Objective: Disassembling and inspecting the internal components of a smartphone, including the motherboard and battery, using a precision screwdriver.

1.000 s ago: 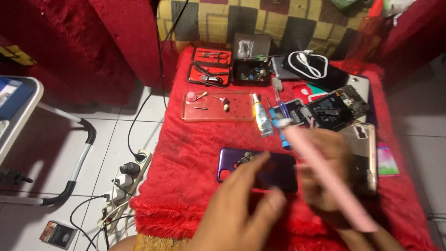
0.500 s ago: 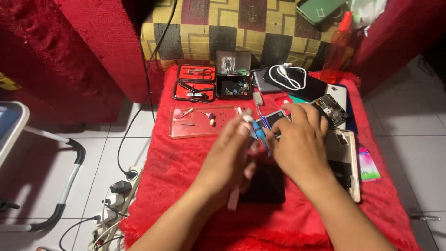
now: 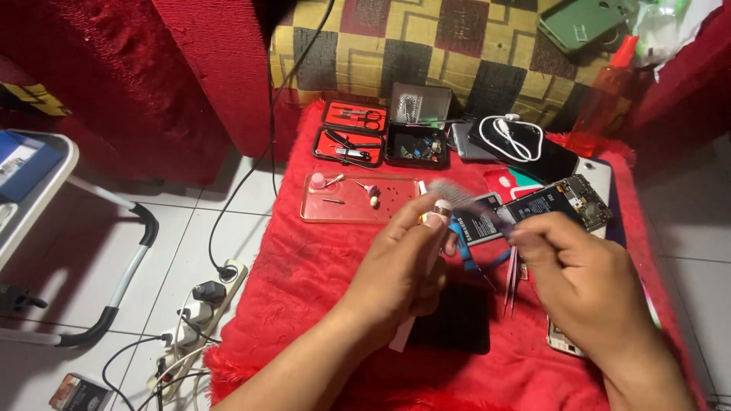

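- A white frame with a black handle end (image 3: 114, 297) stands at the far left on the tiled floor (image 3: 175, 251).
- A white power strip (image 3: 199, 304) with plugs and cables lies on the tiles just beside the edge of the red fluffy cloth (image 3: 304, 281).
- A clear pink tray (image 3: 358, 199) lies on the cloth with a few small bits in it; behind it sits an open red tool case (image 3: 352, 134), and just right of that an open black box (image 3: 417, 125) of small parts.
- The left hand (image 3: 403, 266) has its grip curled around a pale pink slim tool (image 3: 430, 251), which stands tilted with its top near the thumb and its lower end touching the cloth.
- A dark phone (image 3: 457, 320) lies flat on the cloth, partly under the left hand.
- Metal tweezers (image 3: 512, 278) hang tips down between the two hands.
- The right hand (image 3: 586, 293) has its fingers bent together over the tweezers; whether it pinches them I cannot tell, since motion blur hides the fingertips.
- An opened phone (image 3: 560, 202) with bare innards lies behind the right hand, a white coiled cable (image 3: 514, 135) farther back.
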